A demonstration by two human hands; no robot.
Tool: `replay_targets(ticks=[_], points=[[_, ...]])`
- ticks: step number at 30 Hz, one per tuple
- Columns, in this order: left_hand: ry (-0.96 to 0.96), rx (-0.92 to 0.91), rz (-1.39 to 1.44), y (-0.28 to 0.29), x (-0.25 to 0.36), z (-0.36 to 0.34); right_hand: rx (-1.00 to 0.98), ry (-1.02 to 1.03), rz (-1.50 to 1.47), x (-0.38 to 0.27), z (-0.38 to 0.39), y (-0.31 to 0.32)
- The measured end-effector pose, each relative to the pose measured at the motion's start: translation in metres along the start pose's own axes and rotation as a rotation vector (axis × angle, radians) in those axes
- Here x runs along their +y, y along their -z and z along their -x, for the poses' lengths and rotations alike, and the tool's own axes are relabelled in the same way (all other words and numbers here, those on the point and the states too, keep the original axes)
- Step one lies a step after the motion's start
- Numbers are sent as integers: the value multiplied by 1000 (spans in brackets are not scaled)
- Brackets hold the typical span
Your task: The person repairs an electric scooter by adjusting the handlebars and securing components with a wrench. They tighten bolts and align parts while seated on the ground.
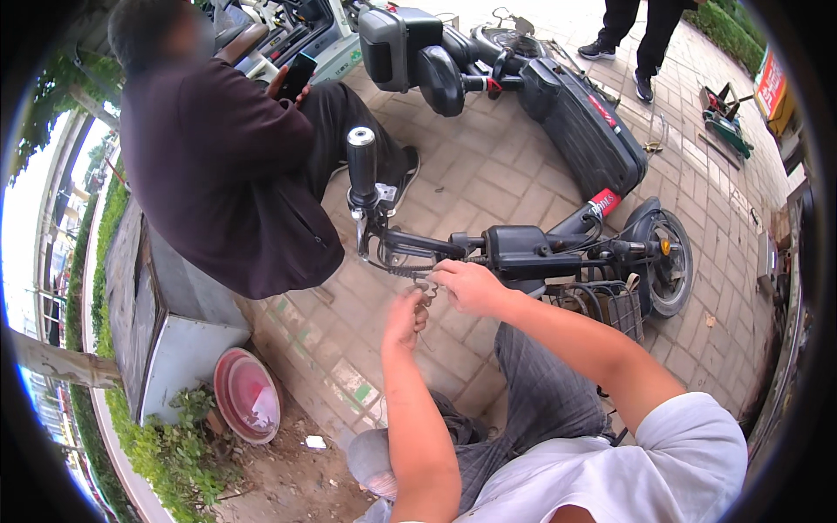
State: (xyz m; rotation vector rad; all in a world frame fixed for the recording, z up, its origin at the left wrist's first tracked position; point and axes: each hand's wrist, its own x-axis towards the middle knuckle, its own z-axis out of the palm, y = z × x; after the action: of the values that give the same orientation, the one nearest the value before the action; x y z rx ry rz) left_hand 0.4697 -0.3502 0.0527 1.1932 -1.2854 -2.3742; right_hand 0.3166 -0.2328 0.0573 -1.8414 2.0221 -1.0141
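At the far left a green hedge [105, 261] is running along a grey concrete planter [166, 340], and a red round basin [248, 394] is leaning against the planter's base on the dirt. A seated person in a dark jacket [218, 174] is resting on the planter's edge, holding a black phone [297, 75].

Just right of that person, the black handlebar grip [361, 161] of an electric scooter is sticking up, with the brake lever [362, 234] hanging under it. The handlebar [427, 246] is running rightward to the black dash housing [521, 248].

Below the handlebar, the left hand [406, 318] is reaching up, its fingers [422, 315] pinched together on a small metal part [425, 295] that is hanging just under the bar; what the part is exactly cannot be told. The right hand [471, 286] is sitting just beside it, touching the underside of the handlebar, its fingers [443, 275] closed together on the cable bundle [405, 270] there.

Further right, a wire basket [615, 309] is showing under the right forearm, and the scooter's front wheel [670, 261] is lying near it on the brick pavement [488, 174]. Behind, a second dark scooter [540, 96] is lying tipped over, and at the top right a standing person's legs [641, 39] are visible near some green tools [724, 118].
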Motion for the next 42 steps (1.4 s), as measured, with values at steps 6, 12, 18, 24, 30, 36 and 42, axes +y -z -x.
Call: replay_targets(ticks=[6, 12, 18, 24, 30, 36, 42], points=[[13, 110, 90, -7, 2, -6, 185, 131, 250, 15, 21, -47], [-7, 154, 58, -2, -4, -6, 217, 132, 169, -20, 37, -58], [2, 135, 248, 8, -16, -16, -11, -471, -499, -70, 47, 9], [0, 87, 252, -11, -18, -29, 260, 193, 104, -23, 35, -9], [-86, 82, 184, -16, -7, -41, -34, 167, -29, -16, 40, -47], [-62, 163, 55, -32, 5, -26, 198, -221, -675, -50, 46, -25], [32, 260, 231, -7, 24, -45, -17, -590, -776, -44, 52, -9]])
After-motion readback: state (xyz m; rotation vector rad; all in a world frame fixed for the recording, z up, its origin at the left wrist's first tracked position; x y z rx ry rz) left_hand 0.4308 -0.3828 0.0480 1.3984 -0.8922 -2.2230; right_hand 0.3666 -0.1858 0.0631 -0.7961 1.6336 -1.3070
